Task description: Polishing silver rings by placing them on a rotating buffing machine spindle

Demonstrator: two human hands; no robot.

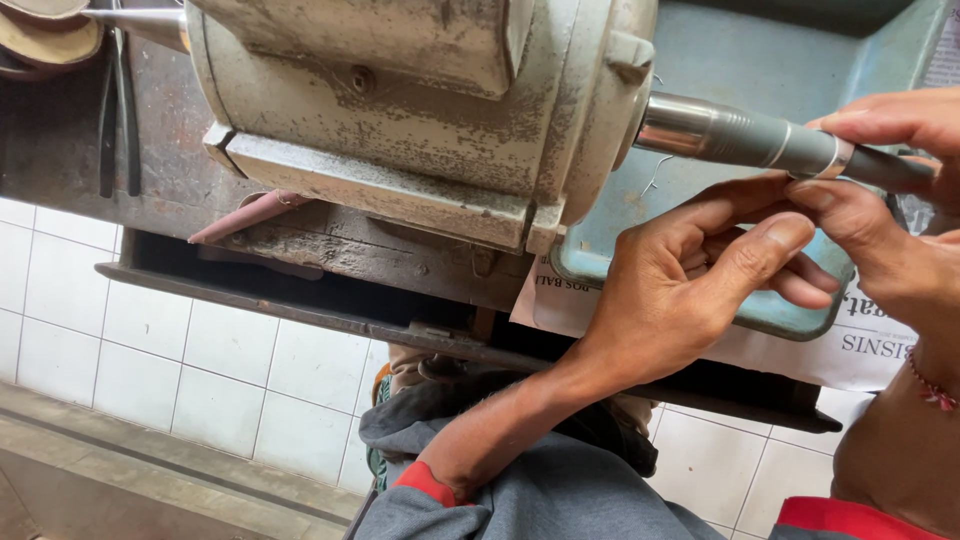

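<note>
A worn grey bench motor sits on a dark bench. Its tapered metal spindle points right. A thin silver ring sits around the spindle near its dark tip. My right hand comes in from the right edge, with fingers above and thumb below, pinching the ring on the spindle. Just below the spindle is my left hand, fingers curled. Its index finger reaches up under the spindle by the ring, and its thumb rests against my right thumb. It holds nothing that I can see.
A blue-green metal tray lies under the spindle on a sheet of newspaper. The bench's dark front edge runs across the view above a white tiled floor. Round discs sit at the top left.
</note>
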